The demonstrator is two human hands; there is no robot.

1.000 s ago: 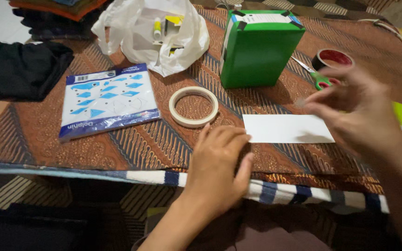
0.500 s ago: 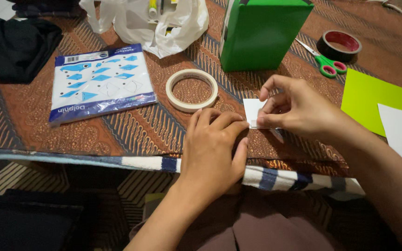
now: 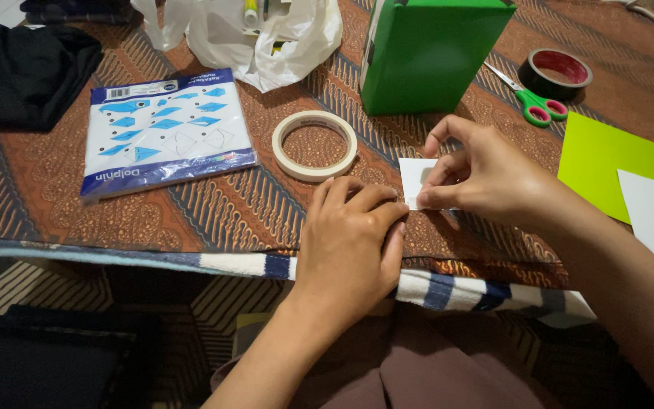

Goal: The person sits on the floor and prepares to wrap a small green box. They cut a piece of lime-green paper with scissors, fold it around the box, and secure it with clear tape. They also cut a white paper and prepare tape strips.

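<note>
My left hand [image 3: 350, 242] lies palm down on the patterned brown cloth [image 3: 213, 212] at the table's near edge, fingers curled, fingertips next to a white paper strip [image 3: 413, 176]. My right hand [image 3: 486, 174] covers most of that strip and pinches its near left edge between thumb and fingers. Only the strip's left end shows. A roll of cream masking tape [image 3: 314, 145] lies flat just beyond my left hand.
A green box [image 3: 425, 53] stands behind the strip. Green-handled scissors [image 3: 533, 102] and a black tape roll [image 3: 559, 73] lie at the back right. Lime and white sheets [image 3: 607, 163] sit right. A blue-white paper pack [image 3: 164, 129], white plastic bag [image 3: 266, 38], black cloth [image 3: 24, 72] lie left.
My right hand came down from the air onto the white strip and took hold of its left edge. The view shifted down slightly. My left hand stayed put.
</note>
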